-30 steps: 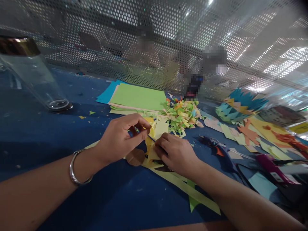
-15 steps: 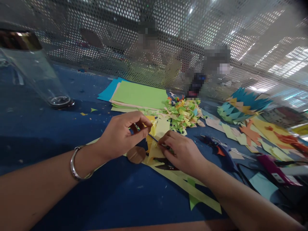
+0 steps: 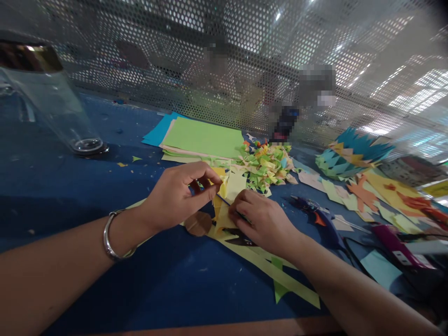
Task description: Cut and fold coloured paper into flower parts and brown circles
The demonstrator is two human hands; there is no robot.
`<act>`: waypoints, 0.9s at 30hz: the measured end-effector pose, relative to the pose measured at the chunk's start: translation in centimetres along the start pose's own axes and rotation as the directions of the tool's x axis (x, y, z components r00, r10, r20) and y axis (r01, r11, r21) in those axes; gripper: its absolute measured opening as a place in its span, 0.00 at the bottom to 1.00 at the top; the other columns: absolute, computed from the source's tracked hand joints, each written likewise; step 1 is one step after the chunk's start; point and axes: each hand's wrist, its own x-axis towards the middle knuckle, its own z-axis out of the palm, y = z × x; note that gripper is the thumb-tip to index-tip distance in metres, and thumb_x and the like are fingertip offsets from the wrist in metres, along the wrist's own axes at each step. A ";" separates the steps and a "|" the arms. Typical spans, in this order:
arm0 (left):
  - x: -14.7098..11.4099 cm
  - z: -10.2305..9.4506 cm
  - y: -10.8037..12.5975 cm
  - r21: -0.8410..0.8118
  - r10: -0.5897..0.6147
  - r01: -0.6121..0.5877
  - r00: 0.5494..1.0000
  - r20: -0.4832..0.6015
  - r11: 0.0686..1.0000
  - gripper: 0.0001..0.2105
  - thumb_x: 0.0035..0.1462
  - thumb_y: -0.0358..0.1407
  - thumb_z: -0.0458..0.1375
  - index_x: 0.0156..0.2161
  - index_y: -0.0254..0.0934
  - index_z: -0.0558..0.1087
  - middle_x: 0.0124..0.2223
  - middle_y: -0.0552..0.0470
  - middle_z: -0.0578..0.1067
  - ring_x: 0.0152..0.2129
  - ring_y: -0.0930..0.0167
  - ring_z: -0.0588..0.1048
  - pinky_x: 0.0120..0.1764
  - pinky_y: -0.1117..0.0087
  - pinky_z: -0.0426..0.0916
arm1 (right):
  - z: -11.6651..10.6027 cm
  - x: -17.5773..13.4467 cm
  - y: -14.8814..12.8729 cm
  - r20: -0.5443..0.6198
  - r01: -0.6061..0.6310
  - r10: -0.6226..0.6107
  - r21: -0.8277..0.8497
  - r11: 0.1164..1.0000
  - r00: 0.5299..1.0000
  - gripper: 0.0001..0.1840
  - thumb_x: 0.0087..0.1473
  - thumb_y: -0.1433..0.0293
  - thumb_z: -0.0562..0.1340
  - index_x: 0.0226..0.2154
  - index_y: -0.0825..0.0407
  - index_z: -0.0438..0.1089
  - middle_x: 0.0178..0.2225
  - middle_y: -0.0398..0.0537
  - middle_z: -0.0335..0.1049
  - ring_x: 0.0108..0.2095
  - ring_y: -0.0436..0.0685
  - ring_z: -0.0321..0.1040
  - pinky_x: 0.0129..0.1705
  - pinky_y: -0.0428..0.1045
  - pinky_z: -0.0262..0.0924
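Over the paper scraps, my left hand (image 3: 187, 193), with a silver bangle at the wrist, closes its thumb and forefinger in a pinch on a small curled piece of yellow paper (image 3: 224, 186). A thin dark blue stick (image 3: 223, 199) runs from near those fingertips into my right hand (image 3: 261, 219), whose fingers are closed on it. Its exact kind cannot be made out. Beneath the hands lie pale yellow paper strips (image 3: 238, 184). Scissors (image 3: 240, 241) lie partly hidden under my right hand. Close to my left wrist is a round brown disc (image 3: 199, 224).
Stacked coloured sheets (image 3: 206, 137) and a heap of paper snippets (image 3: 268, 165) lie behind. On the right are a glue gun (image 3: 320, 217), a purple power strip (image 3: 399, 247) and a paper crown-like ring (image 3: 353, 154). A glass bottle (image 3: 59, 107) stands left, before a perforated metal screen (image 3: 157, 60).
My right fingers have curled in slightly around the stick. My left hand keeps its pinch in nearly the same place. The view has shifted very slightly.
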 end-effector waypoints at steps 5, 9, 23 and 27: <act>0.0 0.1 0.0 -0.018 -0.006 0.006 1.000 0.003 1.000 0.04 0.56 0.32 0.58 0.36 0.42 0.74 0.35 0.55 0.79 0.28 0.73 0.76 0.33 0.73 0.69 | -0.2 -0.4 -0.3 0.022 0.028 -0.029 0.044 0.999 0.999 0.09 0.61 0.73 0.55 0.33 0.54 0.71 0.36 0.50 0.68 0.37 0.55 0.65 0.38 0.49 0.59; 0.0 0.1 0.1 -0.009 -0.007 0.007 1.000 0.010 1.000 0.04 0.57 0.32 0.58 0.36 0.41 0.74 0.35 0.55 0.78 0.28 0.73 0.75 0.33 0.73 0.69 | -0.1 -0.4 -0.6 -0.005 0.040 -0.040 0.083 0.996 0.999 0.09 0.62 0.73 0.55 0.38 0.54 0.71 0.39 0.51 0.69 0.40 0.56 0.66 0.41 0.50 0.60; 0.0 0.1 0.2 -0.014 0.035 -0.035 0.999 -0.001 0.999 0.04 0.56 0.30 0.58 0.36 0.39 0.74 0.34 0.55 0.78 0.27 0.75 0.75 0.33 0.74 0.68 | 1.0 0.4 -0.7 -0.010 0.063 -0.063 0.081 0.995 0.998 0.08 0.61 0.75 0.57 0.35 0.55 0.72 0.37 0.52 0.70 0.39 0.57 0.66 0.40 0.51 0.62; 0.0 0.0 0.0 -0.010 0.020 -0.020 1.000 -0.011 1.000 0.04 0.56 0.30 0.58 0.36 0.40 0.74 0.35 0.55 0.78 0.27 0.74 0.75 0.32 0.74 0.68 | 0.8 0.3 -0.4 -0.045 0.058 -0.053 0.108 0.992 0.998 0.09 0.62 0.74 0.56 0.35 0.56 0.71 0.37 0.52 0.69 0.38 0.56 0.66 0.40 0.51 0.62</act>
